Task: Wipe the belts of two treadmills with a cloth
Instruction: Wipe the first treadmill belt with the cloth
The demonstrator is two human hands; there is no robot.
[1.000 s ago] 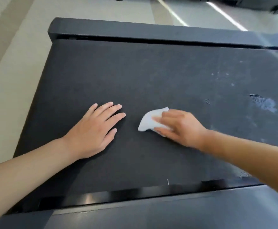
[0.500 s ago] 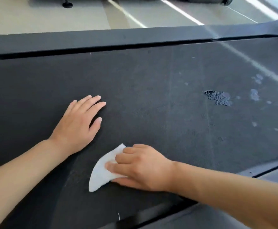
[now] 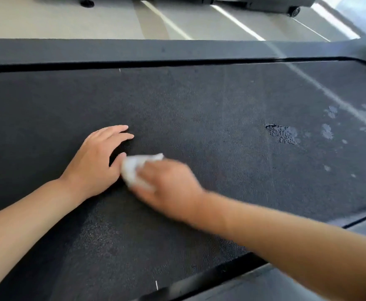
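Pressing the crumpled white cloth (image 3: 137,168) onto the dark textured treadmill belt (image 3: 199,109), your right hand (image 3: 169,187) gripped it mid-belt. Your left hand (image 3: 97,161) lay flat, fingers relaxed, touching the cloth.

left hand (image 3: 95,164) flat on belt (image 3: 199,118), blurred right hand (image 3: 169,187) apparently gripping white cloth (image 3: 134,168)
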